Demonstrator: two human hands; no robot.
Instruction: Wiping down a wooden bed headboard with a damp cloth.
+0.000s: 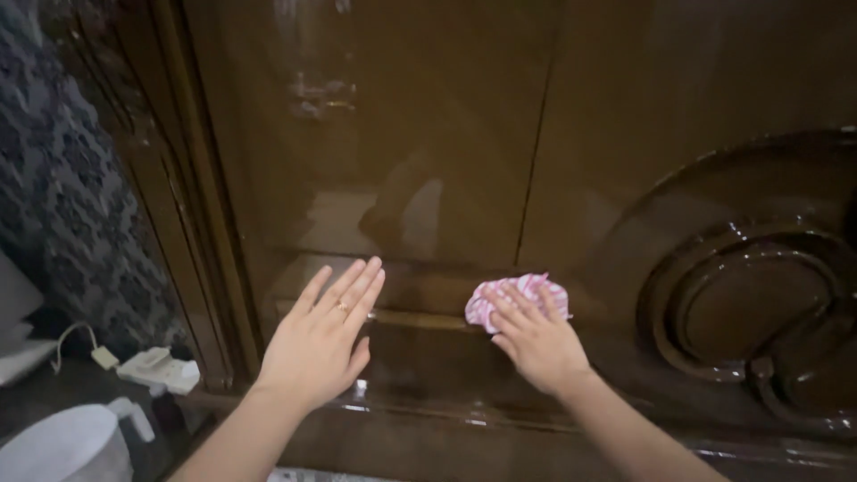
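The right hand [536, 344] presses a pink striped cloth [518, 299] flat against the wooden panel [428, 178], just above its ledge [420, 319]. The left hand [321, 344] lies open on the panel, left of the cloth.

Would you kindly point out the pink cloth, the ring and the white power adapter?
pink cloth [522, 290], head view, on the bunched top above the fingers.
ring [341, 308], head view, on the band.
white power adapter [162, 369], head view, on its body.

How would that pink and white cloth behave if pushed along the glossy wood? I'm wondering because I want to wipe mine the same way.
The cloth looks bunched and wrinkled under the right hand, so it is probably soft and floppy. It seems light for its size. On the shiny wooden panel it would likely slide easily rather than roll.
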